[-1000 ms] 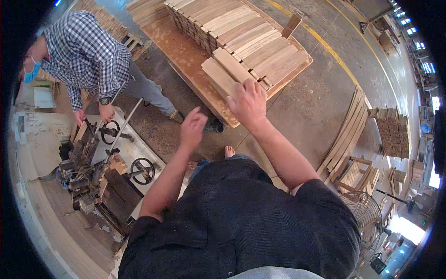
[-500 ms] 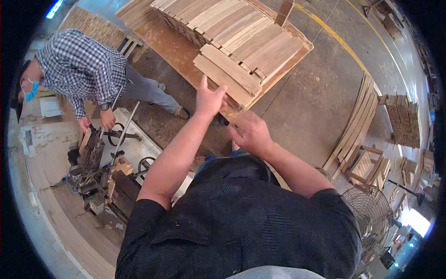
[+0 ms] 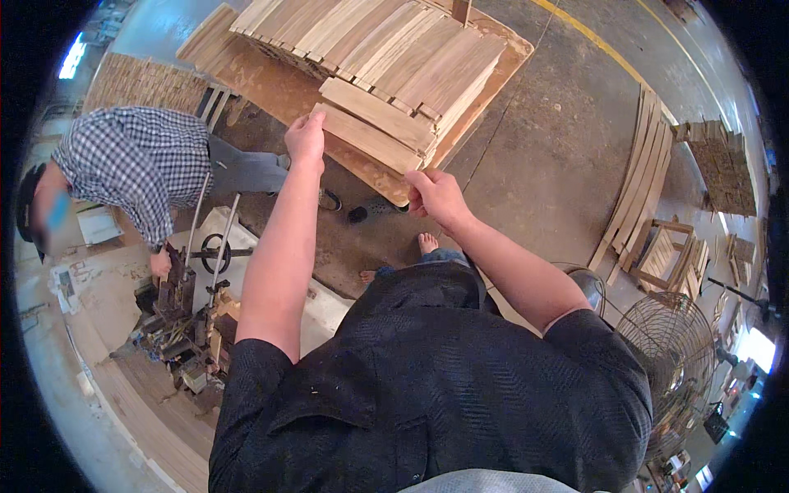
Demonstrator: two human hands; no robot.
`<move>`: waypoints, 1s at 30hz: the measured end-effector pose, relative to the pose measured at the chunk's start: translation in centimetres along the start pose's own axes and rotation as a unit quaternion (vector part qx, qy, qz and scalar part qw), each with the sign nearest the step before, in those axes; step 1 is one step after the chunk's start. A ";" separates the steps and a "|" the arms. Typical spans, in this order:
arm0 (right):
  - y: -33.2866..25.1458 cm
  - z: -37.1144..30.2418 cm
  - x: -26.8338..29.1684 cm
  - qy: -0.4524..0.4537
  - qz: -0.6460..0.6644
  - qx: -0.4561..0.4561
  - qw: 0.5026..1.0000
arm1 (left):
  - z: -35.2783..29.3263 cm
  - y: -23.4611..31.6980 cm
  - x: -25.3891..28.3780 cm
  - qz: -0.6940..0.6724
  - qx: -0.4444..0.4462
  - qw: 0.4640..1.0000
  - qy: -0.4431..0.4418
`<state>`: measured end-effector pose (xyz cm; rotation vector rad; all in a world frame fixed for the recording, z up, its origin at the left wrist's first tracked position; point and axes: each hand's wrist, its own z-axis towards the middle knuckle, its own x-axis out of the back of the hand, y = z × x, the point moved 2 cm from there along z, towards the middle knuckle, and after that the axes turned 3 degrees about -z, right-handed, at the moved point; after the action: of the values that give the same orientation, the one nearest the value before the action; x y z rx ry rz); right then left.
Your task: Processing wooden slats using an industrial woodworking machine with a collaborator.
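Observation:
A pale wooden slat point(image 3: 367, 140) lies at the near edge of a stack of slats. My left hand point(image 3: 306, 141) is closed on its left end, thumb at the top. At the slat's other end my right hand point(image 3: 436, 197) has its fingers curled against the corner. Just behind it lies another short slat point(image 3: 378, 111), in front of the long rows of stacked slats point(image 3: 411, 49). All of them rest on a brown wooden board point(image 3: 366, 174) with rounded corners.
To the left, a person in a checked shirt point(image 3: 140, 156) bends over a machine with handwheels point(image 3: 177, 312). Long planks point(image 3: 637, 181) and a stack of wood point(image 3: 719, 168) stand to the right. A wire-cage fan point(image 3: 670, 361) is close to my right elbow.
My hands have moved apart, the left one leftward to the slat's far left end. The right hand's fingers have come to its right end. The co-worker has bent lower over the machine.

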<state>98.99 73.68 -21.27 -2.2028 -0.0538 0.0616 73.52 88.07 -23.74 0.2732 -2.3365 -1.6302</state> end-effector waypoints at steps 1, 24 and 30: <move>0.2 0.2 -0.2 -0.018 0.005 -0.008 1.000 | -0.1 -0.2 -0.2 0.006 0.012 0.998 0.055; 1.4 -0.3 -0.2 -0.017 -0.054 0.067 0.996 | -2.3 0.9 -5.1 -0.142 0.007 0.988 0.067; 3.8 -0.7 0.1 0.006 -0.006 0.086 0.996 | -5.1 3.0 -7.9 -0.254 0.097 0.953 0.134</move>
<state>99.24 70.84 -23.92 -2.0313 -0.0526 0.0444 82.67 87.04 -20.20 1.1437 -2.3290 -1.4338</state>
